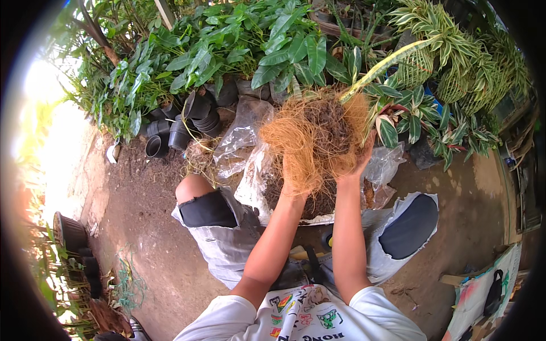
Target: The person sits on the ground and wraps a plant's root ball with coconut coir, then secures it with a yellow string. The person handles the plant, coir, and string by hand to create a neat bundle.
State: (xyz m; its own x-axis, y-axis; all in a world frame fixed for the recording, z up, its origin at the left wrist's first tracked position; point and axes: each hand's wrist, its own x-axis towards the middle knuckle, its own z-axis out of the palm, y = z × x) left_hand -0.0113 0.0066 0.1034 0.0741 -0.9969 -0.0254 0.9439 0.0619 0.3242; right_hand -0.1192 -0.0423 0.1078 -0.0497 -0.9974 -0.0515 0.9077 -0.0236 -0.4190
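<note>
Between my two hands rests a loose mass of brown coconut fibre point(281, 132) with a clump of dark soil point(326, 117) in its middle. A long yellow-edged snake plant leaf point(388, 64) slants up to the right from this clump. My left hand point(288, 170) supports the left side, and fibre strands cover most of its fingers. Cupped under the right side is my right hand point(360, 162), its fingers partly hidden. Below them, an open white sack point(251, 183) with dark soil point(318, 206) lies between my knees.
Clear plastic bags point(241, 132) lie left of the fibre, another plastic bag point(386, 164) right. Black plastic pots point(204, 117) stand at the left, near a leafy plant bed point(239, 47). Variegated plants point(413, 115) grow at the right. Green netting point(128, 277) lies on the ground.
</note>
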